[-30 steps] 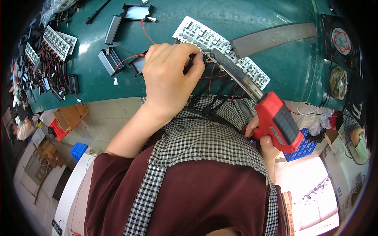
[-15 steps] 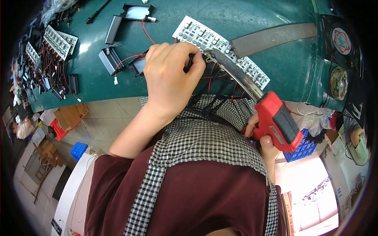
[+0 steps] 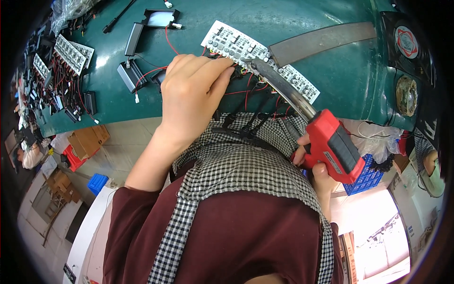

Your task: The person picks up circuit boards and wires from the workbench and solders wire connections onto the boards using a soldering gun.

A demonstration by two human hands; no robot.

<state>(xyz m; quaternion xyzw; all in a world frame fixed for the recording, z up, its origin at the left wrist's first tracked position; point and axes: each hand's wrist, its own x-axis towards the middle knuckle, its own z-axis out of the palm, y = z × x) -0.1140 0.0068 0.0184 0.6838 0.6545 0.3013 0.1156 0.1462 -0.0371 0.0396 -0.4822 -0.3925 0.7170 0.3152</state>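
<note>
My right hand [image 3: 322, 176] grips a soldering gun [image 3: 334, 146] with a red and black body. The gun's dark tip points to the upper left and reaches the near edge of a white circuit board strip [image 3: 236, 41], among thin wires. My left hand [image 3: 193, 87] is just left of that tip, with thumb and index finger close together at the wired edge. Whatever it pinches is hidden by the fingers. Red and black wires [image 3: 246, 97] run from the board toward the table's front edge. Across the board lies a flat grey metal bar [image 3: 326, 43].
Black rectangular housings [image 3: 131, 75] with leads lie left of my left hand. Farther left are more boards [image 3: 69, 53] over a heap of wired parts. At the right are a black round-labelled item [image 3: 407, 43] and a small worn dish [image 3: 406, 96]. A blue crate [image 3: 363, 176] stands below the table.
My left hand has drawn back to the left, away from the soldering tip. The soldering gun has barely moved. The board and bar appear slightly farther left.
</note>
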